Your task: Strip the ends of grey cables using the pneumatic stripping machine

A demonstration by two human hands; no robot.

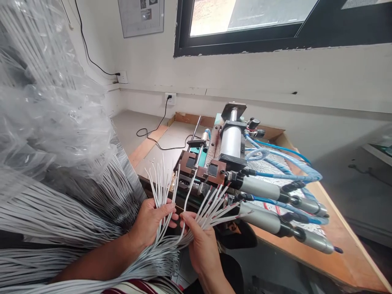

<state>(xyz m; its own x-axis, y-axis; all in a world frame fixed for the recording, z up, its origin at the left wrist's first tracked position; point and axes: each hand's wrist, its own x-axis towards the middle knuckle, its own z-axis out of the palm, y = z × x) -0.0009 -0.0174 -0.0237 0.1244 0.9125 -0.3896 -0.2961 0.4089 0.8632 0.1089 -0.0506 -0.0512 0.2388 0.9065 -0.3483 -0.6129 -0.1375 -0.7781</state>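
My left hand [153, 220] is closed on a fanned bunch of white cables [159, 183] whose ends point up. Beside it, my right hand [200, 241] grips another bunch of white cables [214, 208], several with reddish tips. One single cable [187, 192] rises from between my right thumb and fingers toward the brown blocks of a pneumatic machine [211, 165]; whether its tip sits inside the machine is hard to tell. Both hands are close together just in front of the machine.
Large bundles of grey-white cables [55, 212], partly wrapped in clear plastic [55, 130], fill the left side. Silver cylinders [260, 188] and blue hoses [288, 175] extend right over the wooden table edge [343, 249]. A black cord [156, 141] lies behind.
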